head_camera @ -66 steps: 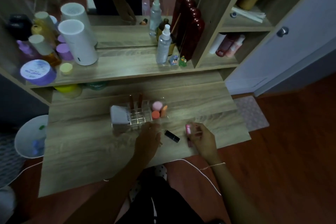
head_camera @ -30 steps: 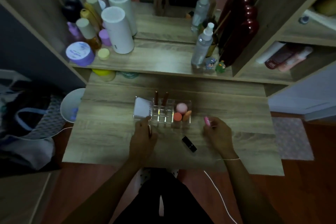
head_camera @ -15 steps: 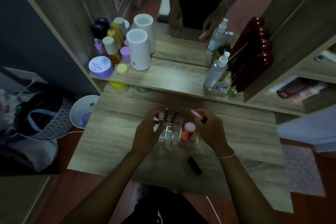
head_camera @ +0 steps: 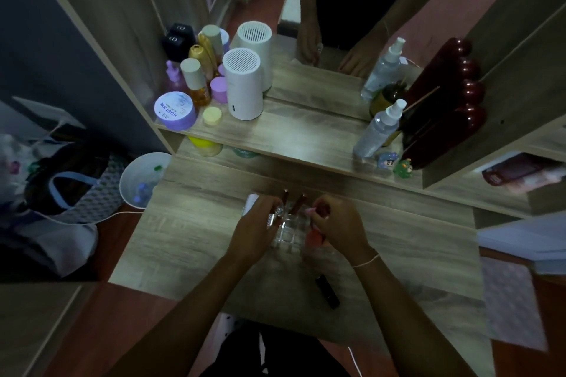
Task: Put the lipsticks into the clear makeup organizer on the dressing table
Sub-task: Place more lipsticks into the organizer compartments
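The clear makeup organizer (head_camera: pixel 289 234) stands on the wooden dressing table (head_camera: pixel 196 223), largely covered by both hands. Two brown lipstick tubes (head_camera: pixel 294 202) stand upright in its far slots. My left hand (head_camera: pixel 257 228) is over the organizer's left side, closed on a silver-capped lipstick (head_camera: pixel 277 214). My right hand (head_camera: pixel 337 225) is over the right side, pinching a pink lipstick (head_camera: pixel 310 211) above the slots. An orange-red sponge (head_camera: pixel 314 237) shows in the organizer beneath that hand. A black lipstick (head_camera: pixel 328 290) lies flat on the table, nearer me than the hands.
A shelf behind holds a white cylinder (head_camera: pixel 243 84), a purple jar (head_camera: pixel 174 110), several bottles, a spray bottle (head_camera: pixel 378 128) and a dark red case (head_camera: pixel 444 107). A mirror reflects the person's hands. A white bin (head_camera: pixel 141 180) and a bag (head_camera: pixel 73 187) are on the left floor.
Both hands rose from the table to the organizer, each carrying a lipstick. The pink lipstick now sits lower over the slots. The camera view shifted closer and downward.
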Tool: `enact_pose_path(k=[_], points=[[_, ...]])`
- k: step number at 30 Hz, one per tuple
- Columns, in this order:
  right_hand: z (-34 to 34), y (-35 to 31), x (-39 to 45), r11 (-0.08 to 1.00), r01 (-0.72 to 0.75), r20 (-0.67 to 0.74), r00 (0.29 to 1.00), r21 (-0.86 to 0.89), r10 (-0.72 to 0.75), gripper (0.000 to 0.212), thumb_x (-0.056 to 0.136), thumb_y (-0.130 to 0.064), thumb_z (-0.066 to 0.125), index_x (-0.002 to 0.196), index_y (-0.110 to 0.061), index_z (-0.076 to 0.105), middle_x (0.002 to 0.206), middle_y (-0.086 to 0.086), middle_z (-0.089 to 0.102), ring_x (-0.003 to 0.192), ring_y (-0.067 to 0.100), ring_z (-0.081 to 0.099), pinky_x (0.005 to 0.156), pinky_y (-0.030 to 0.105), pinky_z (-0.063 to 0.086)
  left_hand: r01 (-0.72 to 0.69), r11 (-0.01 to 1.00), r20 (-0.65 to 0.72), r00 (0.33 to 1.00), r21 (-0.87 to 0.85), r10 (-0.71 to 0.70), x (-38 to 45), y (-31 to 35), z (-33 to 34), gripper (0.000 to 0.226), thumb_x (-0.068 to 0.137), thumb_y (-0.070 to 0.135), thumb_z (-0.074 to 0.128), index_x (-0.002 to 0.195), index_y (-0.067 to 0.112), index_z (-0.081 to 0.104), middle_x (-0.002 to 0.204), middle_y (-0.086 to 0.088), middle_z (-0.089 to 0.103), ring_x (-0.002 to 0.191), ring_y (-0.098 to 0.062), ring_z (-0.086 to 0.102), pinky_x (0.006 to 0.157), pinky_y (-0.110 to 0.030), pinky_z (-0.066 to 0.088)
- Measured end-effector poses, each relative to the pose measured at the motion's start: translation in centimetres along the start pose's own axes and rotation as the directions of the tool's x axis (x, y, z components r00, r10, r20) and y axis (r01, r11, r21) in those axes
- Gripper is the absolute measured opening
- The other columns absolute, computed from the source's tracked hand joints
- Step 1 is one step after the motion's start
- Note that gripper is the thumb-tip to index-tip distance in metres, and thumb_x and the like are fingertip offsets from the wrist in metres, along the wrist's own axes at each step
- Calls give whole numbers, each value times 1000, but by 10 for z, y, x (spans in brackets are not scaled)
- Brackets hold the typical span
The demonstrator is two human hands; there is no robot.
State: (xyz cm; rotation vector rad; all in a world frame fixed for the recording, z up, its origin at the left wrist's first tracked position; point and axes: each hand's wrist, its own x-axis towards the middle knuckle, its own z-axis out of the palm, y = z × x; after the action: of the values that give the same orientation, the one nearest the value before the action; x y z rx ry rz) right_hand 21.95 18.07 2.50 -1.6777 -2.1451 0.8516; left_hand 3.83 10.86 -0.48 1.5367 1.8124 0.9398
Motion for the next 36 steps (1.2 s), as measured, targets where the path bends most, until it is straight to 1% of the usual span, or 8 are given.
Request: enact_pose_path(k=[6,11,15,18,25,31,34,36], points=[[10,-3,9,996,4,78,997,-87,2,10,77,-23,72,82,-15,67,83,7,73,80,25,66,70,39,53,-35,999,16,999,35,34,0,-3,0,18,85,10,63,100,17,58,105,-2,49,85,-14,55,72,-28,50],[14,-3,14,992,16,107,994,-129,-2,11,74,-21,73,81,-18,66,84,8,73,81,28,67,68,35,49,-51,997,4,999,53,51,3,0,1,16,83,5,64,97,13,59,99,-1,53,91,-18,54,70,-28,47],[17,-2,17,981,38,147,989,-188,-10,19,71,-22,75,87,-15,66,89,12,74,85,33,67,69,35,49,-99,993,-19,995,66,101,4,1,2,15,84,5,64,92,16,57,91,10,46,88,-14,50,67,-26,46],[20,-1,16,979,51,152,988,-197,-21,26,69,-24,78,90,-14,65,89,11,74,84,33,67,70,36,50,-120,990,-21,992,70,122,4,0,3,16,83,5,65,91,16,58,90,11,48,86,-5,45,66,-24,45],[22,-2,13,975,57,112,993,-214,-34,35,71,-24,78,98,-13,59,91,11,74,86,34,68,72,38,51,-97,993,35,995,63,95,2,-8,7,13,87,10,62,100,10,60,98,-6,62,89,-18,56,71,-27,44],[18,-6,12,972,33,102,995,-231,-9,41,76,-26,74,108,-11,54,97,11,73,93,35,67,75,39,50,-107,992,-2,994,67,107,-2,-11,4,23,87,19,65,109,15,57,108,-1,53,95,-12,52,75,-29,51],[15,-8,6,976,38,55,998,-216,-27,36,75,-27,73,103,-12,54,92,10,73,90,36,67,73,41,51,-114,992,-5,993,58,114,-9,-11,2,30,88,20,64,115,19,51,116,-1,47,101,-9,50,84,-31,52],[13,-7,0,984,50,14,999,-172,-48,39,74,-27,73,107,-16,55,94,7,73,91,32,68,75,42,53,-75,995,-23,997,66,77,-21,-14,2,40,87,19,67,121,18,47,125,-8,49,113,-10,49,94,-34,52]])
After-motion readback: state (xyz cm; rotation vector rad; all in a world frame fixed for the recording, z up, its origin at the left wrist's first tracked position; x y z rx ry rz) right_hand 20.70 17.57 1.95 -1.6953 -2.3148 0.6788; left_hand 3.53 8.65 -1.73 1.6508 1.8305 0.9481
